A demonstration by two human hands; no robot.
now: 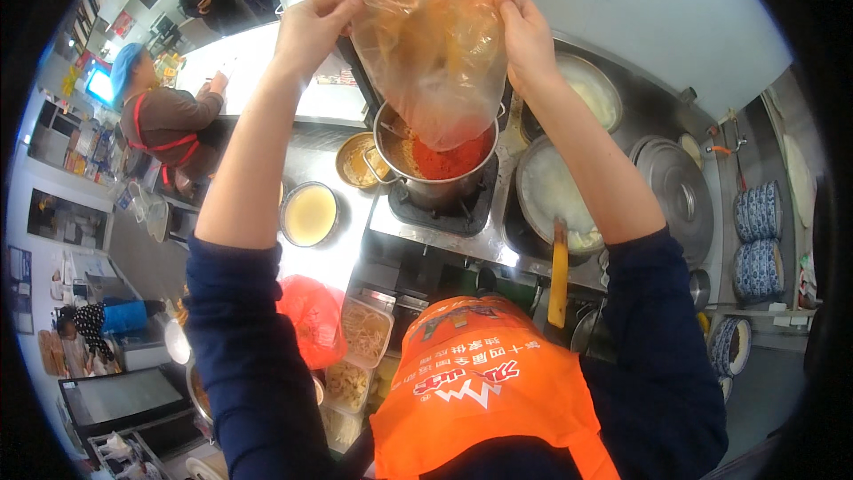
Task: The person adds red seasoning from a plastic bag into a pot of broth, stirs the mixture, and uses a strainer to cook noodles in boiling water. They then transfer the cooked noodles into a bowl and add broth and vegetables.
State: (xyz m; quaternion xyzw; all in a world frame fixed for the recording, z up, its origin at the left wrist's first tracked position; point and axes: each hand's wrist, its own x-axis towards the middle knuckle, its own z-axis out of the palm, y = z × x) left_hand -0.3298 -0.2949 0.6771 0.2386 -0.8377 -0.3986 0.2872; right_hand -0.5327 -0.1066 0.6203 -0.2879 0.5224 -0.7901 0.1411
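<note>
Between them, my left hand [314, 30] and my right hand [530, 47] grip a clear plastic bag [433, 60] by its two sides. Reddish-orange residue coats the inside of the bag. Its lower end hangs over a steel pot [436, 180] with loop handles, standing on a gas burner [460, 210]. Red powder [446, 159] is heaped in that pot, beside a coarser brownish layer. The bag hides the pot's far side.
Right of the pot, a steaming pan [553, 180] has a yellow-handled utensil [559, 280]. A large metal lid [676, 193] and stacked patterned bowls [758, 270] are farther right. A bowl of yellowish liquid [310, 215] and a red plastic bag [312, 320] lie left. A co-worker [170, 110] stands at the counter.
</note>
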